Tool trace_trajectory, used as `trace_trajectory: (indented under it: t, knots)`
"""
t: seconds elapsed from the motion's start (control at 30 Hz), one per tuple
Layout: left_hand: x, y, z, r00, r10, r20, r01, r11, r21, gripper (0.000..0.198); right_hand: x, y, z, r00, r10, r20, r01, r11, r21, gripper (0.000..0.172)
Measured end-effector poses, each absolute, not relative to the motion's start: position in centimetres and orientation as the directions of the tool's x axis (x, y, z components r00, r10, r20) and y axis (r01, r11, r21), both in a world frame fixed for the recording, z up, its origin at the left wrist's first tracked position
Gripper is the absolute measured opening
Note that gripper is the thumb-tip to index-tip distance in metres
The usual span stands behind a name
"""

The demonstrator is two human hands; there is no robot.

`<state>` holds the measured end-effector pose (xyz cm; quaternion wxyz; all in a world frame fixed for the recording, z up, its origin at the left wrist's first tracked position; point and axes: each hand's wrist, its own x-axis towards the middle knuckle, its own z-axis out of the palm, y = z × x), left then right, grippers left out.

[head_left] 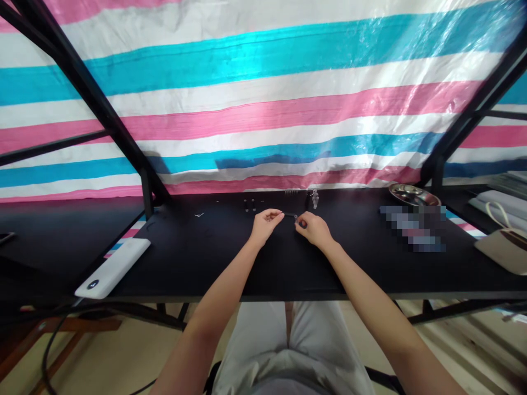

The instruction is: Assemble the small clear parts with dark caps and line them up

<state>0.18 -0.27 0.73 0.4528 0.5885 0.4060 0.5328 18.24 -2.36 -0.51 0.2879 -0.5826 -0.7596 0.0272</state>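
My left hand (267,225) pinches one end of a short dark strap (290,214) above the black table. At the strap's other end is a small metal ring (295,218), which my right hand (313,227) holds between closed fingertips. Beyond my left hand lie two similar dark straps (253,205) with metal ends, side by side. A cluster of small silvery clasps (315,198) sits behind my right hand, beside another dark piece (307,198). To the left of that cluster, near the back edge, is a row of several tiny metal parts (291,192).
On the black table (185,263), thin white scraps (200,214) lie left of the straps. A white power bank (113,269) with a cable rests at the front left. A shiny metal dish (414,195) and a beige pouch (504,249) are at the right. Striped sheeting hangs behind.
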Motion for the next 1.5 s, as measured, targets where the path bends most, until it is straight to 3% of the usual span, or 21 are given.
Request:
trace_trajectory:
  t: [0.17, 0.37, 0.5, 0.67, 0.9, 1.13, 1.5]
  knots:
    - [0.2, -0.1, 0.5, 0.123, 0.955, 0.269, -0.014, -0.269, 0.963, 0.029, 18.2, -2.6, -0.4, -0.144, 0.913, 0.381, 0.897, 0.283, -0.340, 0.016]
    - [0.3, -0.4, 0.7, 0.124, 0.931, 0.344, 0.029, -0.350, 0.936, 0.026, 17.7, -2.9, 0.2, -0.181, 0.899, 0.398, 0.962, 0.247, -0.120, 0.015]
    - [0.5, -1.0, 0.8, 0.140, 0.884, 0.445, 0.150, -0.463, 0.873, 0.023, 17.3, -3.2, 0.5, -0.177, 0.898, 0.404, 0.976, 0.213, -0.047, 0.013]
    - [0.7, -1.4, 0.7, 0.220, 0.845, 0.488, 0.276, -0.534, 0.800, 0.021, 17.3, -3.4, 0.7, -0.187, 0.868, 0.461, 0.962, 0.256, -0.091, 0.015]
    - [0.7, -1.5, 1.0, 0.158, 0.870, 0.466, 0.205, -0.491, 0.847, 0.023, 17.6, -3.3, 0.3, -0.251, 0.777, 0.577, 0.907, 0.398, -0.141, 0.024]
    - [1.1, -1.9, 1.3, 0.192, 0.876, 0.443, 0.192, -0.476, 0.858, 0.022, 17.6, -3.3, 0.1, -0.276, 0.618, 0.736, 0.825, 0.546, -0.149, 0.019]
    - [1.4, -2.0, 1.1, 0.244, 0.870, 0.428, 0.219, -0.479, 0.850, 0.020, 17.2, -3.5, 0.1, -0.299, 0.591, 0.750, 0.804, 0.579, -0.136, 0.019]
